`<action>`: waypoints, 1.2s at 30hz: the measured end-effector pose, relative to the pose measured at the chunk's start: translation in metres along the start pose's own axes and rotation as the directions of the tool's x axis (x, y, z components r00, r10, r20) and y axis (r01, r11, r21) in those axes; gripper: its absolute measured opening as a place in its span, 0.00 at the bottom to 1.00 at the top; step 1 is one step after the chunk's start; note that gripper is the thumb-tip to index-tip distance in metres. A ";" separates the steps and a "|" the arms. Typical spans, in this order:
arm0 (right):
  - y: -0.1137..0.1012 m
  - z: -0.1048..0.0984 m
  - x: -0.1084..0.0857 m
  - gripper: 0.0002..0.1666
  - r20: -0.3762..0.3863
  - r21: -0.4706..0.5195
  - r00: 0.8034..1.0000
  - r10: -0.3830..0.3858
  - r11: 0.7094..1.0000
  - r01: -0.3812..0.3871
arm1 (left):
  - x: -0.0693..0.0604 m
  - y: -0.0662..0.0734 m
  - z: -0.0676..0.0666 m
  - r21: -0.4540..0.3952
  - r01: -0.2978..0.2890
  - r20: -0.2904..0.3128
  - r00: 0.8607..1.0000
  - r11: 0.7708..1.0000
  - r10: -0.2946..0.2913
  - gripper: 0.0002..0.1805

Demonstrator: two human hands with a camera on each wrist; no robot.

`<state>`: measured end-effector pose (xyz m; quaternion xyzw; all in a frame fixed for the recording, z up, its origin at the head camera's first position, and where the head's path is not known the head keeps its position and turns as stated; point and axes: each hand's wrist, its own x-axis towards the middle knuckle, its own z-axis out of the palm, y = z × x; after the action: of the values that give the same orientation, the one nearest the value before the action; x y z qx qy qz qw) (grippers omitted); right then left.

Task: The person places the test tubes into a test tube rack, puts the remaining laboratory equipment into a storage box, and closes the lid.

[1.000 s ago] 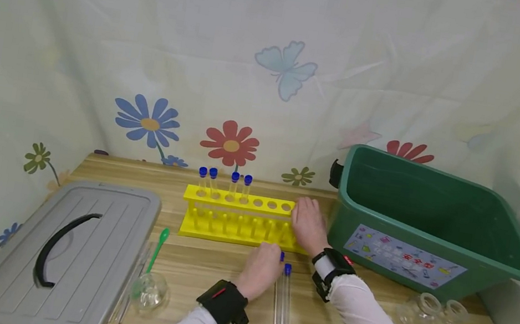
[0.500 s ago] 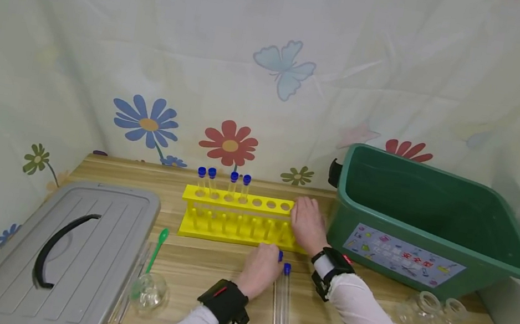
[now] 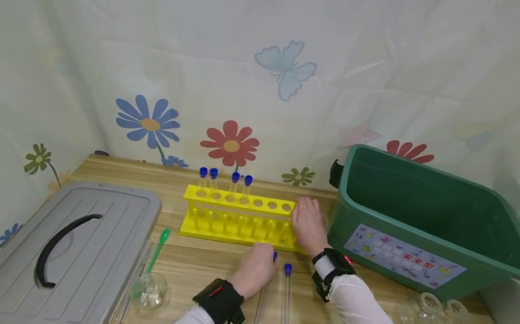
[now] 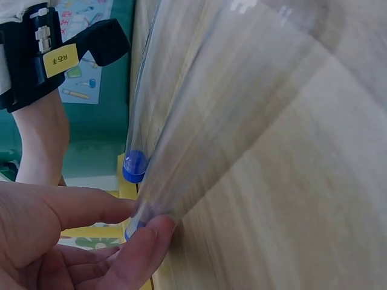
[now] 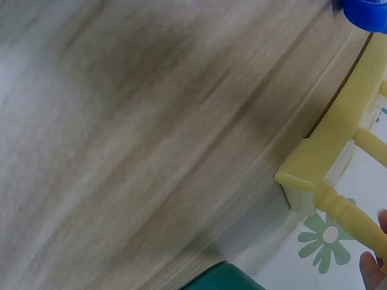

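My left hand pinches a clear test tube near its blue cap, between thumb and finger, as the left wrist view shows. The tube points toward me, low over the table. A second blue-capped test tube lies to its right, apart from it. At the back stands a yellow test tube rack, with several capped tubes upright in its left holes. My right hand grips the rack's right end; only its fingertips show at the edge of the right wrist view, by a yellow post.
A green bin stands to the right, with small glass bottles before it. A grey lid with a black handle lies left. Beside it are a round glass vessel, a green spoon and thin glass rods.
The left hand has drawn the pinched test tube slightly left, widening the gap to the second tube. My right hand stays on the rack.
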<state>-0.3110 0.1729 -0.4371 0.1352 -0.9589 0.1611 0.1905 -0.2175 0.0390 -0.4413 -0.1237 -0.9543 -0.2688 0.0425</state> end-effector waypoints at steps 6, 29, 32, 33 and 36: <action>-0.001 -0.002 0.000 0.16 0.018 0.008 1.000 0.021 1.000 -0.021 | -0.002 -0.001 -0.003 0.014 0.002 0.015 1.000 1.000 -0.002 0.23; 0.001 0.002 0.000 0.14 -0.005 0.021 1.000 -0.013 1.000 0.013 | 0.007 0.005 -0.065 -0.111 0.064 -0.010 0.998 0.992 -0.065 0.19; 0.001 0.002 0.001 0.14 -0.001 0.014 1.000 -0.013 1.000 0.013 | 0.011 0.009 -0.080 -0.115 0.053 -0.033 0.998 0.992 -0.057 0.19; 0.001 0.002 0.001 0.14 0.001 0.013 1.000 -0.015 1.000 0.015 | 0.012 0.010 -0.085 -0.127 0.055 -0.034 0.998 0.990 -0.060 0.19; 0.001 0.001 0.001 0.15 0.006 0.009 1.000 -0.014 1.000 0.014 | 0.016 0.013 -0.099 -0.129 0.051 -0.049 0.997 0.990 -0.057 0.22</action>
<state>-0.3130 0.1729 -0.4379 0.1434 -0.9578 0.1638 0.1879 -0.2287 0.0013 -0.3485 -0.0931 -0.9367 -0.3335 0.0525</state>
